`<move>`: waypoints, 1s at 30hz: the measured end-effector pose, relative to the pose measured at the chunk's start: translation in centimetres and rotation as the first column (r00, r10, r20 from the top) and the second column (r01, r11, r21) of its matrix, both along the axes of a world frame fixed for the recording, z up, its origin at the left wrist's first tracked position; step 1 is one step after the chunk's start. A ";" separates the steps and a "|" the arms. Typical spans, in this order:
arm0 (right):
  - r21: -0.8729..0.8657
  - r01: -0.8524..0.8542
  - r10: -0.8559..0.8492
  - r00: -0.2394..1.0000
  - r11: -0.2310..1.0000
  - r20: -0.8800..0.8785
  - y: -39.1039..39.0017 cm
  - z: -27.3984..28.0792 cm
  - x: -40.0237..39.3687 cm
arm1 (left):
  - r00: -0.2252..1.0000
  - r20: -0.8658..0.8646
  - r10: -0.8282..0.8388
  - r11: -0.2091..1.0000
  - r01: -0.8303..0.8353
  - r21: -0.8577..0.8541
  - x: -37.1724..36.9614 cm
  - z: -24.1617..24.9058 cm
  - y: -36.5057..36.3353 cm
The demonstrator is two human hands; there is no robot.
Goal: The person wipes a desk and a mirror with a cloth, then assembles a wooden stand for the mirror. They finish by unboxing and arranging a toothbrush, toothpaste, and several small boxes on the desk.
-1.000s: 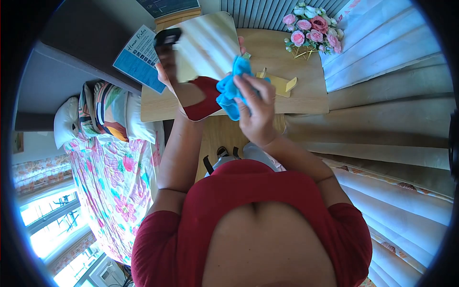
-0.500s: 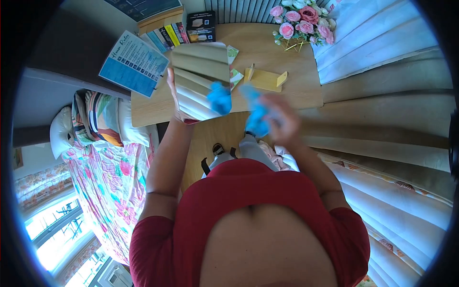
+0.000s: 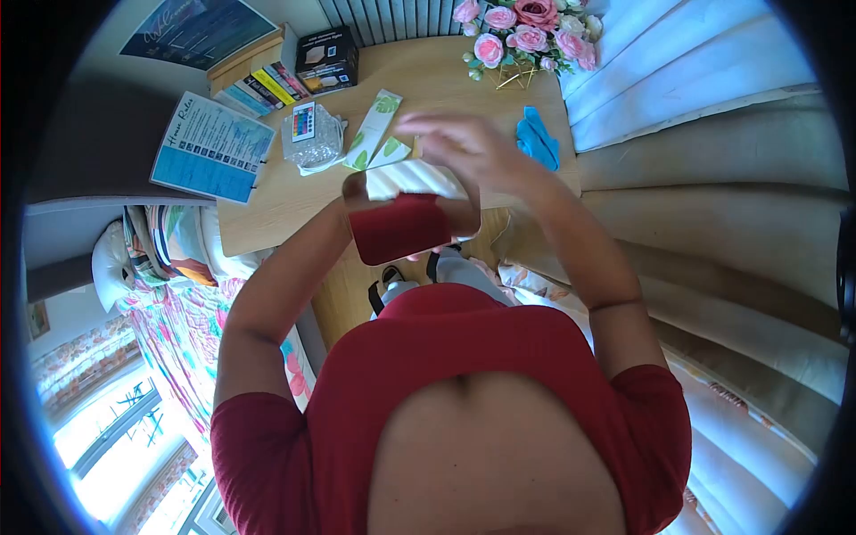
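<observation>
A rectangular mirror with rounded corners is held up in front of the person's chest, off the near edge of the pale wooden tabletop, its glass tipped back so that I can see red shirt in it. Its face looks a little broader across the body than away from it, though at that slant I can't swear which way the true long axis runs.

The left hand is the nearer one, right at the mirror: the arm comes in from the left side and most of the hand is lost behind the glass. The fingers look clenched around it, judging by the bit of fingertip showing by the lower edge.

The right hand is empty, its fingers loosely spread and released, reaching leftward just beyond the mirror's far right corner. From those fingers, then, the mirror lies back toward the chest; whether they brush the rim I can't tell.

Farther out to the right, past that hand, a crumpled bright-blue cloth rests on the tabletop. On the other side, beyond the mirror, sit a leaf-printed green and white packet and a clear, textured round container.
</observation>
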State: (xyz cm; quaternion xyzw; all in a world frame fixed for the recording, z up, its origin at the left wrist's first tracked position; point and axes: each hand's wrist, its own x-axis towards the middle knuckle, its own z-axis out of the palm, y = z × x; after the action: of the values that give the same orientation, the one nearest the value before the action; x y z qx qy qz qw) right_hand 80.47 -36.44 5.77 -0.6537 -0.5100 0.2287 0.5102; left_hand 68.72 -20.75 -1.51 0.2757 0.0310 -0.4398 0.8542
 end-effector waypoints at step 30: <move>-0.048 0.657 -0.407 0.406 0.752 -0.818 -8.8 -13.5 5.5 | 0.672 0.734 0.094 -0.070 -0.731 0.678 5.9 -9.2 1.4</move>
State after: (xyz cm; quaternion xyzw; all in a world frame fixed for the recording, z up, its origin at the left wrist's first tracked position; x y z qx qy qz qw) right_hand 85.93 -45.24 -7.69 -0.5312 -0.0192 0.2395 0.8125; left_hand 74.65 -19.39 -10.75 0.8327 0.1899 0.0837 0.5133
